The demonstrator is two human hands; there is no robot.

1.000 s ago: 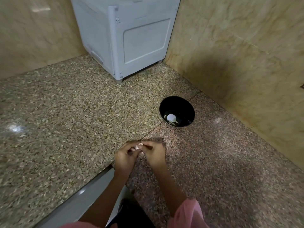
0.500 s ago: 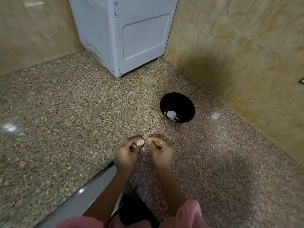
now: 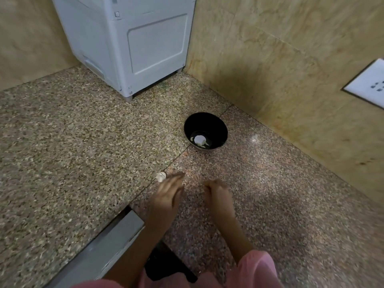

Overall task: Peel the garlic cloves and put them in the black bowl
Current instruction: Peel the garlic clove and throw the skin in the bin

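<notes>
The black bowl (image 3: 216,129) stands on the granite counter near the right wall, with a peeled white garlic clove (image 3: 199,139) and a few pale bits in its bottom. Another pale clove (image 3: 161,176) lies on the counter just left of the fingertips of my left hand (image 3: 166,194). That hand is blurred, its fingers stretched forward and apart from the clove. My right hand (image 3: 217,192) hovers a little to the right with its fingers curled under. Nothing shows in it.
A grey-white appliance (image 3: 133,42) stands in the back corner. Beige marble walls close the back and right side, with a white socket plate (image 3: 367,86) on the right wall. A grey metal strip (image 3: 108,246) runs along the counter's near edge.
My hands, which were pinching a clove together, have drawn apart. The clove is out of my left hand and lies on the counter beside it. The view has shifted slightly.
</notes>
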